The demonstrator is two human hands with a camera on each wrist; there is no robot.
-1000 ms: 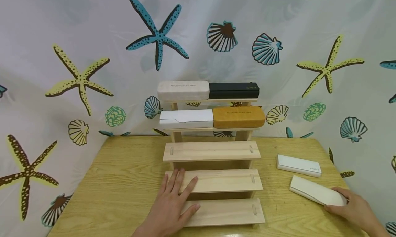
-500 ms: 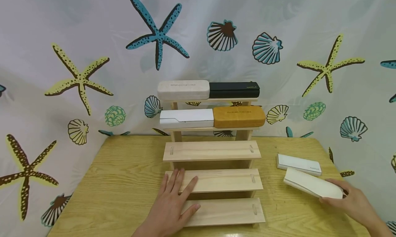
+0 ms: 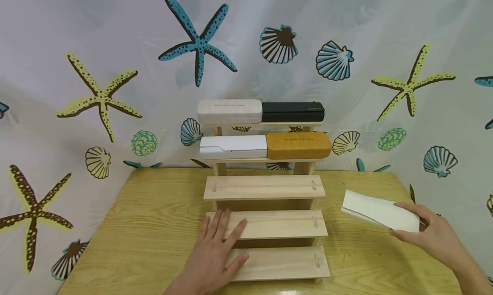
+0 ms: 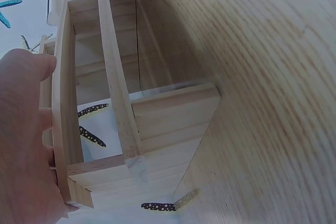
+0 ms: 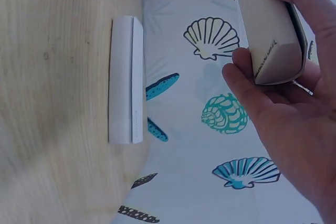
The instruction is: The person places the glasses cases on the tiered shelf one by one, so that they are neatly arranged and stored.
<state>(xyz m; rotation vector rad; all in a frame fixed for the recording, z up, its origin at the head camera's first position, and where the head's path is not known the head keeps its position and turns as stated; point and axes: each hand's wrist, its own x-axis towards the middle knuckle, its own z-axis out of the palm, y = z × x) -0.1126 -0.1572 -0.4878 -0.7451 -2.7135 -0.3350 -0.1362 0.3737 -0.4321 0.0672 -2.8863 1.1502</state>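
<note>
My right hand (image 3: 437, 233) grips the right end of a cream-white glasses case (image 3: 377, 210), thumb on one long side and fingers on the other. It is raised off the table, and in the right wrist view the held case (image 5: 270, 30) shows its end flap. My left hand (image 3: 213, 254) lies with spread fingers over the left end of the two lowest steps of a pale wooden stepped rack (image 3: 265, 187). A second white glasses case (image 5: 125, 80) lies on the table; in the head view the held one covers it.
On the rack's top step sit a light grey case (image 3: 229, 112) and a black case (image 3: 292, 112). Below them are a white case (image 3: 233, 147) and an orange-brown case (image 3: 298, 145). A patterned cloth (image 3: 300, 13) surrounds the wooden table (image 3: 154, 218).
My right hand has lifted the cream-white glasses case off the table and moved it up and slightly left, over the other white case. My left hand has stayed on the rack.
</note>
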